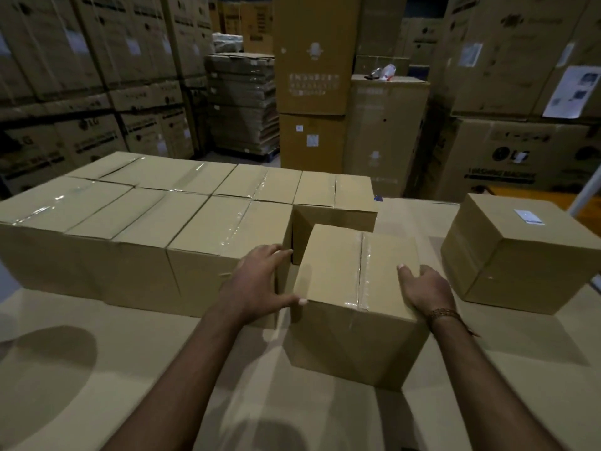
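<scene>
On the bench [97, 369], left hand [260, 281] presses flat, right hand [426, 291] grips the taped carton [338, 268], likely squaring it against the carton row [195, 216].

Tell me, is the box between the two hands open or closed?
Closed. The box has its top flaps lying flat together, and clear tape runs along the seam between them.

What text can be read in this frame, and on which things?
"LG": large carton at right.
"WASHING MACHINE": same carton, below the logo.
"LG": stacked cartons at left.
White sticker on the small box, paper sheet, tall carton print: too blurred.
Taped box in front: no text.
</scene>
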### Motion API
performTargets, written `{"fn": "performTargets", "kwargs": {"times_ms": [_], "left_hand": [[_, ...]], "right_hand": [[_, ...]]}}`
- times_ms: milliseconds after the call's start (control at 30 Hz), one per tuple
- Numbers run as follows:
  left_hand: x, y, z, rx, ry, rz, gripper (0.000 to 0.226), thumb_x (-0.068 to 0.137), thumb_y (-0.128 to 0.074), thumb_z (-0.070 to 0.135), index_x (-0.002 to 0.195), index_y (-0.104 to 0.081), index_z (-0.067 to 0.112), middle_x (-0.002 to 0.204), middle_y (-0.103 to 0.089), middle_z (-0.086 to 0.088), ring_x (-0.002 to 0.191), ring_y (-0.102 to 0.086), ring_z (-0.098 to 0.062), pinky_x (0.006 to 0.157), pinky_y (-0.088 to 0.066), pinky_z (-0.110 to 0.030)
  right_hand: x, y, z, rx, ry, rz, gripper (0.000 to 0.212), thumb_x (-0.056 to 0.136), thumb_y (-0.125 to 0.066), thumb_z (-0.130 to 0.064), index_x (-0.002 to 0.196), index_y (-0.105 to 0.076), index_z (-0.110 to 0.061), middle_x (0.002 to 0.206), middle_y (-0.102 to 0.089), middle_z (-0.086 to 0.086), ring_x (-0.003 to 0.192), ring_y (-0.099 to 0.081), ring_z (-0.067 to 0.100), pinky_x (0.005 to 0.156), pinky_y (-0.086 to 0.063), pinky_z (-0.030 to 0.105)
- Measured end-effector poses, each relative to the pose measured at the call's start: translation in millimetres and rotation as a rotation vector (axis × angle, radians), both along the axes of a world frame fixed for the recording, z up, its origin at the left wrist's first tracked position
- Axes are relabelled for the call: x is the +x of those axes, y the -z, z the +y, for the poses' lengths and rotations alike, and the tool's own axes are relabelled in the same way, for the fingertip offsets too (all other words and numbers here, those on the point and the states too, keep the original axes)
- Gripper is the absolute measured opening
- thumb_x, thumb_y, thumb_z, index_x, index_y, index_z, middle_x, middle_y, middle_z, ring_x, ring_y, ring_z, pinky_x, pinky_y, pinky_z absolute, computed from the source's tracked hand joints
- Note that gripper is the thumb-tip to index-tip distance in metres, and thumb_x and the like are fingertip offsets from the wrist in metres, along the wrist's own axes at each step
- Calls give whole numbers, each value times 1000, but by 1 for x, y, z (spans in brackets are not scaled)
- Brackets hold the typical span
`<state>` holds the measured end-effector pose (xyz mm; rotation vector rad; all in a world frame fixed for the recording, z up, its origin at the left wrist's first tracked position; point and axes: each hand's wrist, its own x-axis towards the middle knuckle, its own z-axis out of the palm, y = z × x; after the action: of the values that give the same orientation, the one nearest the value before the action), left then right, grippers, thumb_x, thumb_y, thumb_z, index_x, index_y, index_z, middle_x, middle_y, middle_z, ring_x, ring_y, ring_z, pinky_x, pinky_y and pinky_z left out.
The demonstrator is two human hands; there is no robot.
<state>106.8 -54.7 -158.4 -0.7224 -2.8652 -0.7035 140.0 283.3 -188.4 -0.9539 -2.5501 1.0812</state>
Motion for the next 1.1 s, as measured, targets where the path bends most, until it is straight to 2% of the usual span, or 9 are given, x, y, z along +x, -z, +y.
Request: {"fn": "performTargets", "kwargs": {"times_ms": [67,167,333,467,633,900,1100], "left_hand": [[-18,0,0,-80,31,-4,118,68,-83,75,164,-33,30,170,-31,2,156,-25,-21,125,-32,-49],[-43,2,1,-153,38,-7,119,69,-85,70,165,-30,27,170,-30,0,157,-23,-22,126,-27,-45],[-71,12,1,-179,54,-26,112,74,-85,65,165,-33,25,166,-38,0,152,-30,-22,125,-29,-43],[-86,19,-2,-169,46,6,109,72,-85,68,162,-38,27,161,-42,3,146,-34,-20,122,-35,-44],[-97,22,-1,-143,48,43,97,79,-84,60,160,-42,29,157,-43,6,141,-36,-17,118,-33,-40],[-102,27,-1,-173,52,109,86,82,-81,59,155,-49,27,153,-44,6,138,-38,-17,117,-33,-40],[-107,34,-2,-123,57,105,83,78,-83,59,149,-57,26,148,-46,9,136,-38,-14,116,-32,-39]], "right_hand": [[-14,2,-4,30,36,60,62,101,-59,-57,135,-67,-6,121,-72,14,107,-65,35,90,-55,43],[-36,5,-7,93,60,91,54,97,-66,-57,120,-75,-9,98,-72,6,90,-64,28,77,-53,37],[-62,7,-12,135,87,73,50,93,-66,-62,109,-78,-16,92,-75,2,84,-67,26,77,-60,41],[-76,7,-16,177,92,69,47,95,-64,-62,99,-76,-17,85,-72,1,80,-65,24,74,-59,40],[-92,5,-24,189,80,61,43,97,-64,-59,88,-70,-18,80,-69,1,77,-64,22,74,-60,41],[-110,1,-24,220,22,24,44,99,-62,-59,82,-68,-18,78,-68,1,75,-62,20,65,-46,32],[-113,-4,-25,258,-18,-12,46,101,-61,-55,77,-62,-16,76,-64,3,71,-57,17,56,-33,26]]}}
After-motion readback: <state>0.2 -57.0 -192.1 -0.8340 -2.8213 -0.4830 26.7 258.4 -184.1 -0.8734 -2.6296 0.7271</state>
